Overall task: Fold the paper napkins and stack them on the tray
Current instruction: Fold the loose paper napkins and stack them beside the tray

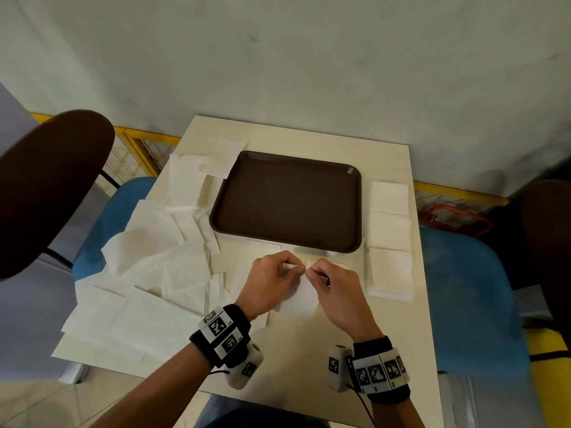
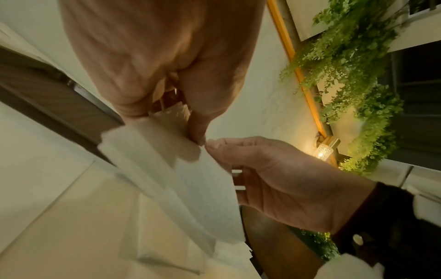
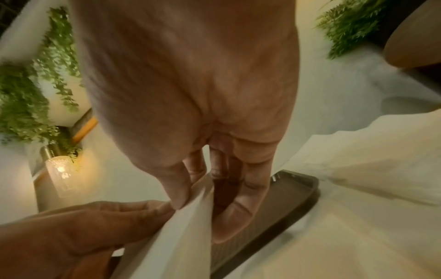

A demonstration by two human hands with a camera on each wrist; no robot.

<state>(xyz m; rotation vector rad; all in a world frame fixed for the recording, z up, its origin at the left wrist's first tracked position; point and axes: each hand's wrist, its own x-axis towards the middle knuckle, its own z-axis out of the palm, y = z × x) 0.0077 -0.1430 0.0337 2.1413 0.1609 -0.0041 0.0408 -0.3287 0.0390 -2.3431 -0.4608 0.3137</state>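
While both hands meet just in front of the tray [image 1: 287, 202], the left hand [image 1: 272, 282] and the right hand [image 1: 336, 291] each pinch the top edge of one napkin [image 1: 298, 299] between thumb and fingertips, their tips almost touching; the napkin hangs down from that pinch, lifted off the worktop [image 1: 296, 362]; the brown tray lies bare at the middle of the worktop; a loose heap of unfolded napkins [image 1: 148, 257] sprawls to its left, some over the edge; three folded stacks [image 1: 389, 239] sit in a row along its right side; blue chairs [image 1: 469, 304] stand on either side.
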